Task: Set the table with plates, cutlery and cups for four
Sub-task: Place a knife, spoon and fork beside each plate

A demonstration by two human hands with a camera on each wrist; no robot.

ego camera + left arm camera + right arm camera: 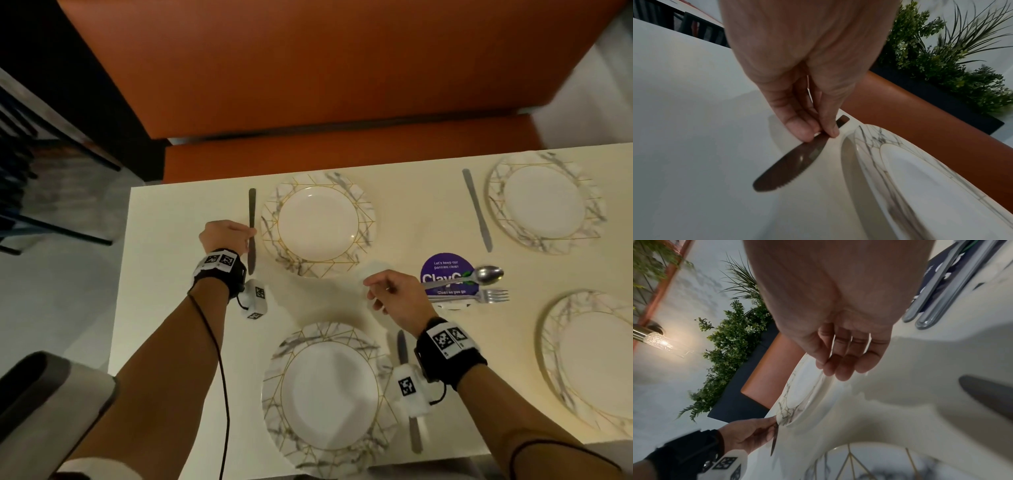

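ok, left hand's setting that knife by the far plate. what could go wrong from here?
1. The left hand pinches the knife close beside the far-left plate; a slip could knock its rim.
2. The right hand hangs open near the spoon and fork lying on the purple sticker; a careless sweep could scatter them.

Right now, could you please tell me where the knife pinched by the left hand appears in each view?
Head: knife left of centre, beside the far-left plate.
Left wrist: centre, knife under the left hand.
Right wrist: bottom left, dark sliver.
Shared landmark: that marbled plate.
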